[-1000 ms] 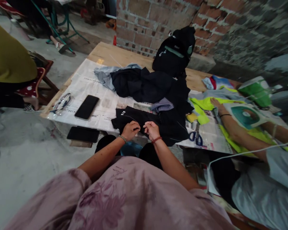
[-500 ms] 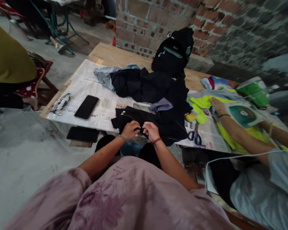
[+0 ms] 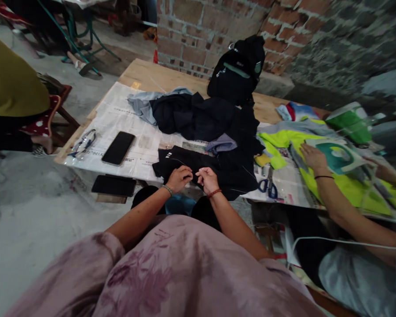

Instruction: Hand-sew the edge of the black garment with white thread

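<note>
My left hand [image 3: 180, 178] is closed at the near edge of a black garment [image 3: 224, 171] with small white stripes, its fingertips pinched on the cloth. Just to the right, my right hand [image 3: 207, 179] is in a pinch over the same garment. What sits between its fingertips is too small to make out. A narrow gap separates the two hands. Behind them lies a heap of dark clothes [image 3: 191, 113], with a greyish-purple piece of cloth [image 3: 221, 144] at its front. Blue-handled scissors [image 3: 268, 188] lie right of the black garment.
A black phone [image 3: 119, 148] and glasses [image 3: 83, 143] lie on the newspaper at left; another phone [image 3: 114, 185] is below the edge. A black backpack [image 3: 234, 72] stands behind. At right, a co-worker's hand [image 3: 315, 159] rests on a neon-yellow garment [image 3: 343, 191] beside a teal iron [image 3: 339, 156].
The co-worker's arms and the iron have shifted to the right over the yellow garment. My own hands have hardly moved; the gap between their fingertips looks slightly wider.
</note>
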Demonstrator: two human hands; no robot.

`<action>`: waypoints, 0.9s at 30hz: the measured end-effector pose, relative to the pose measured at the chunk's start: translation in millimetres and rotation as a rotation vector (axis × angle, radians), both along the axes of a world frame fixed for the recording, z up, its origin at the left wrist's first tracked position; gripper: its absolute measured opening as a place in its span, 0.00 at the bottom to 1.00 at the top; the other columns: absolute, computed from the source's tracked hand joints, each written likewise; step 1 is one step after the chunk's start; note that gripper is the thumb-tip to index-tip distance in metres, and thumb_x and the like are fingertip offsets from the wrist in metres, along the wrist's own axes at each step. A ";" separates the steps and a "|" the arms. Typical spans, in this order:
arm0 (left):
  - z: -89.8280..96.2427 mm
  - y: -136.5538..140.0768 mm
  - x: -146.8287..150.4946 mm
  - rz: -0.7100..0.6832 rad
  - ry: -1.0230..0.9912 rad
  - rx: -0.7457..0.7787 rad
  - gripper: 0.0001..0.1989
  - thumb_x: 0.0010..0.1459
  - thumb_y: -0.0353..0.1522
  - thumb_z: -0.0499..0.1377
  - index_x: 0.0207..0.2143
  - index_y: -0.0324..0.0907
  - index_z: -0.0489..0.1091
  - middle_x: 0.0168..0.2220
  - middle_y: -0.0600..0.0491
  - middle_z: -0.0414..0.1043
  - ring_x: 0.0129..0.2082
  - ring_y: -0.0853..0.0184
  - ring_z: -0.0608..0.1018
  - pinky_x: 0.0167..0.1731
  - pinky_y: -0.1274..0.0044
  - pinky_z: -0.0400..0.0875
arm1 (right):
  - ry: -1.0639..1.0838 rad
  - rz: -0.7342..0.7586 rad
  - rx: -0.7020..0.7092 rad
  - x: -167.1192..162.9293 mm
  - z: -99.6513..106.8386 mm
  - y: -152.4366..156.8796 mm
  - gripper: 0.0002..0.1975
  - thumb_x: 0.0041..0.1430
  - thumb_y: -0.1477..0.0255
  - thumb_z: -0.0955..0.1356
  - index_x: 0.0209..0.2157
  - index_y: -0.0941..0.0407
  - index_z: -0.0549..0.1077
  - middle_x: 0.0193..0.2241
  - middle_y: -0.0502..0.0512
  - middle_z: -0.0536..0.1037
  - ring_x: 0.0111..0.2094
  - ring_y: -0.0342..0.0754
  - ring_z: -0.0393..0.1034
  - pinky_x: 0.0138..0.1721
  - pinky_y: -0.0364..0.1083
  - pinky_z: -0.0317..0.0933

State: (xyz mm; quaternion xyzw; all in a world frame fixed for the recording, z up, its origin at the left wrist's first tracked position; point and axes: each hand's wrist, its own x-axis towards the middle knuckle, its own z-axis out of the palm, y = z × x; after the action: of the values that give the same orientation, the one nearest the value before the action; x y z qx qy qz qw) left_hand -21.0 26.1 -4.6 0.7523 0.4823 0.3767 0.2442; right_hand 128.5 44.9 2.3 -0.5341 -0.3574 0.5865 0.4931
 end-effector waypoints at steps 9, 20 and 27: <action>-10.5 1.1 3.3 0.054 -0.006 0.072 0.07 0.49 0.28 0.59 0.34 0.42 0.72 0.43 0.50 0.68 0.43 0.66 0.72 0.44 0.72 0.67 | -0.018 0.006 0.015 1.2 -0.5 -0.4 0.10 0.43 0.67 0.68 0.26 0.57 0.63 0.18 0.44 0.72 0.09 0.34 0.56 0.08 0.35 0.41; -10.5 2.7 11.4 0.130 0.121 0.063 0.08 0.51 0.27 0.57 0.31 0.44 0.74 0.42 0.52 0.70 0.41 0.67 0.73 0.39 0.74 0.66 | -0.096 0.040 0.001 -2.0 4.3 -0.8 0.09 0.43 0.68 0.67 0.25 0.57 0.63 0.17 0.43 0.71 0.09 0.34 0.56 0.09 0.35 0.42; -3.2 -0.6 3.5 -0.062 0.178 0.010 0.07 0.50 0.28 0.58 0.29 0.46 0.75 0.45 0.53 0.68 0.44 0.65 0.71 0.44 0.70 0.62 | -0.080 -0.010 -0.040 -0.8 3.5 4.8 0.08 0.42 0.69 0.67 0.23 0.57 0.63 0.15 0.42 0.70 0.08 0.33 0.53 0.08 0.35 0.38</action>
State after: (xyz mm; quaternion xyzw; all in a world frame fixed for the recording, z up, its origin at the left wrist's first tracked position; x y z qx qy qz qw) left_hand -17.5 25.5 -7.9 0.7985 0.4769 0.3029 0.2080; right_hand 127.7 49.7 5.9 -0.5688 -0.3624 0.5692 0.4704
